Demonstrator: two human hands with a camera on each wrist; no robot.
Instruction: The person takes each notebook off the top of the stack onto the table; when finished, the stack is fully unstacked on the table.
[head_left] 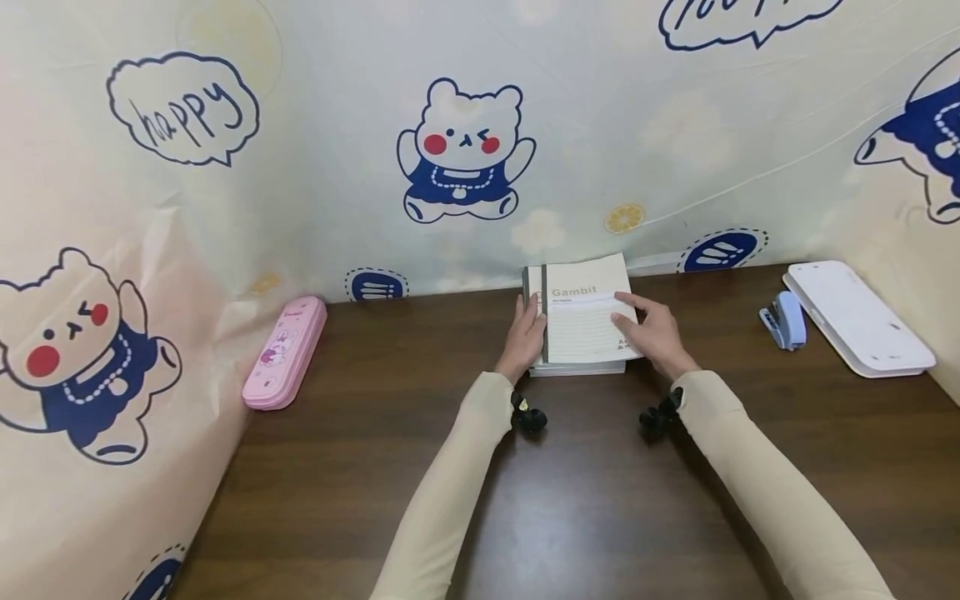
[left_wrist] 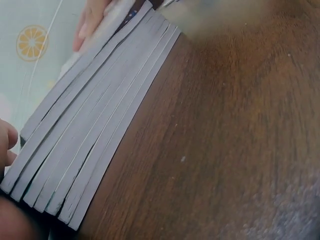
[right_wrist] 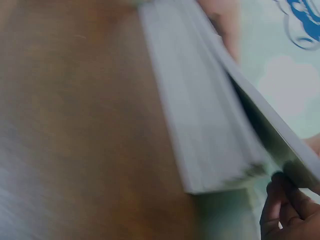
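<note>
A stack of notebooks (left_wrist: 100, 110) lies on the table, its white page edges showing. The top notebook (head_left: 588, 329) has a cream cover, a dark spine strip and the word "Gambit". It sits skewed, shifted to the right of those below. My right hand (head_left: 656, 333) pinches its right edge, thumb over the cover; the right wrist view shows that side raised, with a gap under it, and my fingers (right_wrist: 287, 200) beneath. My left hand (head_left: 522, 337) rests along the stack's left side, fingers fairly straight, touching the spine side. Its thumb is hidden in the head view.
A pink pencil case (head_left: 285, 354) lies at the left by the cloth-covered wall. On the right are a blue stapler (head_left: 784, 321) and a white flat case (head_left: 862, 321). A printed cloth (head_left: 465, 250) hangs behind the stack along the table's back edge.
</note>
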